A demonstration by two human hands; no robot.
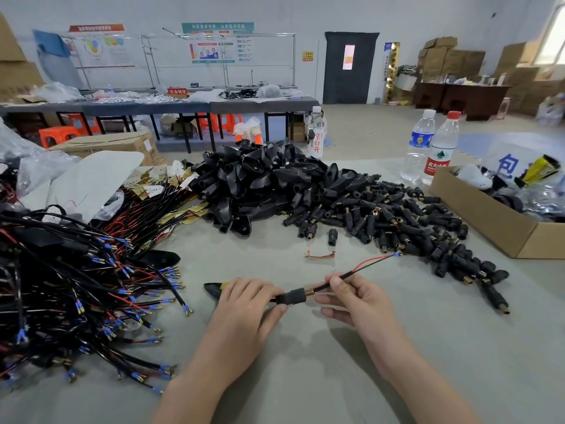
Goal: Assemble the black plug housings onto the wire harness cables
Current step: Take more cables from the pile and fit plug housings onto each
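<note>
My left hand (244,304) grips a small black plug housing (293,295) with a brass threaded end, low in the middle of the table. A black cable (360,268) runs out of that housing to the right and splits into red and black wires with a blue terminal. My right hand (351,298) pinches this cable just right of the housing. A black flat part with a yellow patch (215,287) pokes out from behind my left hand. Loose small housings (397,221) lie heaped at the right, larger black shells (263,179) behind.
A tangle of wire harnesses (76,286) with blue terminals covers the left of the table. An open cardboard box (489,218) stands at the right, two water bottles (431,148) behind it. A copper clip (321,256) and a single housing (332,236) lie just beyond my hands.
</note>
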